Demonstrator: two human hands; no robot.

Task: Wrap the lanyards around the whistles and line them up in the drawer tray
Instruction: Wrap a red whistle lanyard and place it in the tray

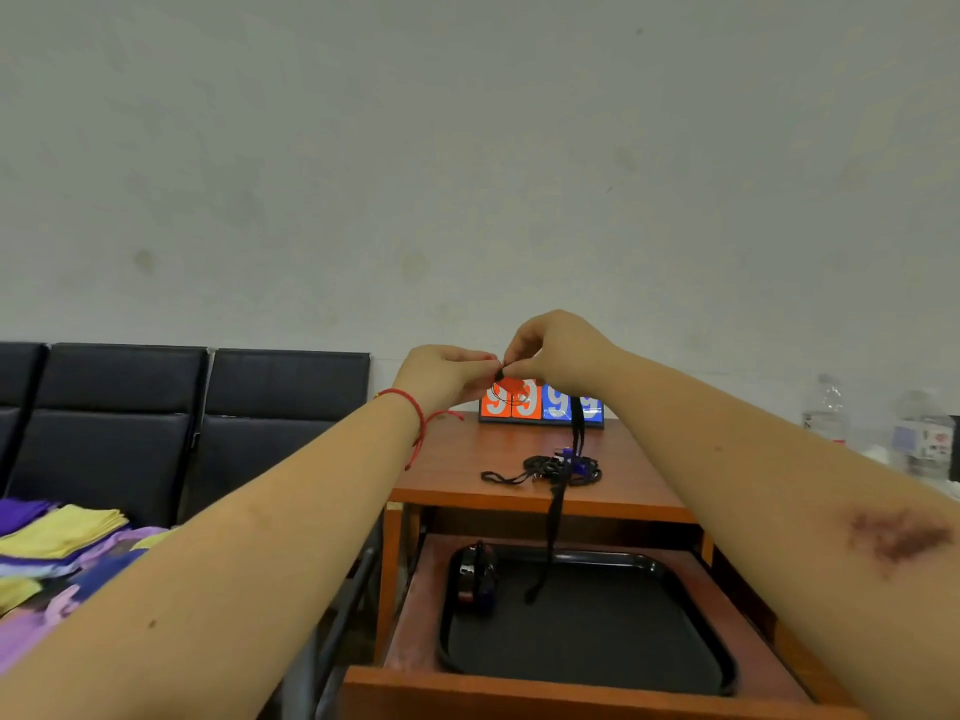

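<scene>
- Whistles: one small red whistle (511,385) is held up between the two hands; a blue one (569,458) lies in a tangle of cords on the counter (631,467) below them, and one wrapped bundle (475,574) sits in the black tray (587,626) nearer the person.
- Risk, as I judge it: the black lanyard (558,517) hangs long and slack from the hands, past the counter edge and into the drawer (415,636); it could snag the loose pile or slip out of the pinch, undoing any turns.
- Pose: both forearms reach forward and raised. Left hand (441,379) pinches the whistle, fingers curled; right hand (558,350) pinches the cord at its top, fingertips meeting the left's.
</scene>
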